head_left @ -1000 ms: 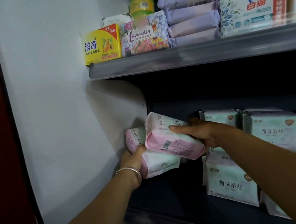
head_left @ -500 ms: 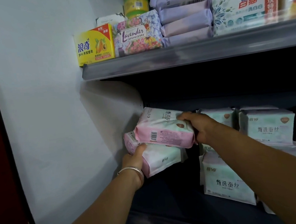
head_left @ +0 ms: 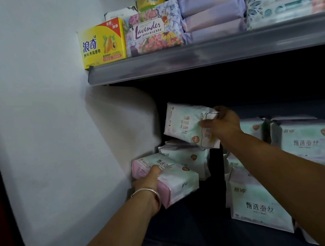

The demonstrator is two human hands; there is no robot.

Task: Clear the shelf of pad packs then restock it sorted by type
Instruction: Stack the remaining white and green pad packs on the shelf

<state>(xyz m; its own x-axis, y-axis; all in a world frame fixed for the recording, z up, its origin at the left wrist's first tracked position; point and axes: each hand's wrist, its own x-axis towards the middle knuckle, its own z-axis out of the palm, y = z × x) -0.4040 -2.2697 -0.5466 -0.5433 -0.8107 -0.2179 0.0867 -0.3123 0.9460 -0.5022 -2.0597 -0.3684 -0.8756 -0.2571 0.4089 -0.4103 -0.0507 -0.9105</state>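
Change: right hand (head_left: 220, 126) has lifted its pack (head_left: 187, 126) to 12 o'clock of the stack (head_left: 185, 158).
Left hand (head_left: 148, 180): clamped on lower pack (head_left: 168, 176).
Meaning: restocking continues.

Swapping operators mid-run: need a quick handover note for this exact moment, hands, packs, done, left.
Left hand: gripping the pink-edged pack at the lower shelf's left end.
Right hand: holding a second pack raised and tilted above the left stack.
A third pack lies under the raised one. Green packs stand to the right; another green pack leans in front.
Done: green packs grouped on the right.
Left: set down both held packs by type, tidy the leaning one.
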